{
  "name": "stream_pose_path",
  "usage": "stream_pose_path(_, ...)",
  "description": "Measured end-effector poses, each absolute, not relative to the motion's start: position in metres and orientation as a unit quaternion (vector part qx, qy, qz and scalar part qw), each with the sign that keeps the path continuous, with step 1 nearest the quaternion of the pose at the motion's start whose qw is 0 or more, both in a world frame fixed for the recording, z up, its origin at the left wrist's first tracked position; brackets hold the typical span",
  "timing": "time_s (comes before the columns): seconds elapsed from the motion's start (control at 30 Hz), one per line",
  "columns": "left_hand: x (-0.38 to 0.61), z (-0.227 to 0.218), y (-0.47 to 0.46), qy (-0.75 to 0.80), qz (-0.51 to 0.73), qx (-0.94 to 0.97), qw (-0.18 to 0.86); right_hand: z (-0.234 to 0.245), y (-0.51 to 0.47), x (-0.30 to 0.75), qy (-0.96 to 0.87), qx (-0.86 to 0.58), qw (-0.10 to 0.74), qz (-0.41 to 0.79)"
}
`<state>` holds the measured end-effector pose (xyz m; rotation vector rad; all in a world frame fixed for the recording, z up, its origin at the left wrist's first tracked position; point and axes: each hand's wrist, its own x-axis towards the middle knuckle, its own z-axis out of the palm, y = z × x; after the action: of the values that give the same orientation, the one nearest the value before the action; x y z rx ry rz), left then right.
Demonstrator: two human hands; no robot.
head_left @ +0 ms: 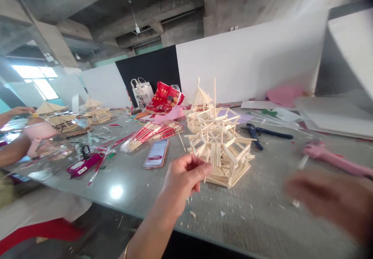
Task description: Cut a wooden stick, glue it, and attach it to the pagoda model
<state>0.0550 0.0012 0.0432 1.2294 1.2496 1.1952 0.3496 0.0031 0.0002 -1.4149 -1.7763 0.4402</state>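
Observation:
My left hand [189,173] is closed in a pinch at the front left of a pavilion model [230,162] built from pale wooden sticks. Whatever lies between its thumb and forefinger is hidden, and I cannot tell whether the fingertips touch the model. The model stands on the table, with one tall stick rising from its middle. Smeared by motion, my right hand [329,200] is at the right, just below a pink glue gun [338,158]. Its fingers cannot be made out.
Dark-handled cutters [258,134] lie behind the model. A phone [156,154], bundled sticks [151,132] and a purple power strip [84,165] are to the left. A pointed-roof model [201,98] stands behind. Another person's arm [13,146] reaches in at far left.

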Motion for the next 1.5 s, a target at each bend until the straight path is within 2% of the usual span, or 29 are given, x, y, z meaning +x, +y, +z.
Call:
stream_pose_path(0.07, 0.059, 0.035, -0.006, 0.485, 0.518, 0.447, 0.544, -0.011, -0.036, 0.281, -0.777, -0.460, 0.306, 0.300)
stream_pose_path(0.1, 0.061, 0.031, -0.009, 0.472, 0.528, 0.426, 0.563, -0.014, -0.047, 0.252, -0.764, -0.467, 0.302, 0.326)
stream_pose_path(0.17, 0.062, 0.022, -0.012, 0.448, 0.542, 0.395, 0.591, -0.016, -0.054, 0.210, -0.732, -0.465, 0.337, 0.366)
stream_pose_path(0.27, 0.059, 0.013, -0.013, 0.417, 0.542, 0.365, 0.632, -0.014, -0.044, 0.181, -0.697, -0.464, 0.432, 0.335)
stream_pose_path(0.37, 0.053, 0.009, -0.011, 0.400, 0.536, 0.352, 0.654, -0.013, -0.034, 0.170, -0.686, -0.464, 0.468, 0.310)
stream_pose_path(0.47, 0.046, 0.008, -0.008, 0.399, 0.534, 0.373, 0.645, -0.015, -0.029, 0.159, -0.621, -0.464, 0.489, 0.400)
stream_pose_path(0.57, 0.036, 0.008, -0.006, 0.425, 0.537, 0.425, 0.592, -0.019, -0.022, 0.146, -0.488, -0.438, 0.514, 0.553)
stream_pose_path(0.63, 0.027, 0.010, -0.004, 0.458, 0.551, 0.455, 0.529, -0.023, -0.016, 0.139, -0.417, -0.415, 0.525, 0.615)
stream_pose_path(0.77, 0.006, 0.018, 0.011, 0.491, 0.531, 0.551, 0.417, -0.022, -0.006, 0.135, -0.310, -0.393, 0.549, 0.670)
stream_pose_path(0.87, -0.006, 0.024, 0.028, 0.469, 0.481, 0.651, 0.354, -0.015, -0.004, 0.136, -0.269, -0.377, 0.532, 0.709)
stream_pose_path(1.0, -0.014, 0.032, 0.051, 0.436, 0.399, 0.764, 0.260, -0.010, -0.002, 0.139, -0.233, -0.351, 0.517, 0.745)
stream_pose_path(1.13, -0.012, 0.040, 0.068, 0.392, 0.332, 0.825, 0.235, -0.021, 0.006, 0.143, -0.236, -0.329, 0.513, 0.757)
stream_pose_path(1.5, 0.003, 0.048, 0.083, 0.295, 0.317, 0.885, 0.173, -0.040, 0.016, 0.148, -0.259, -0.314, 0.500, 0.764)
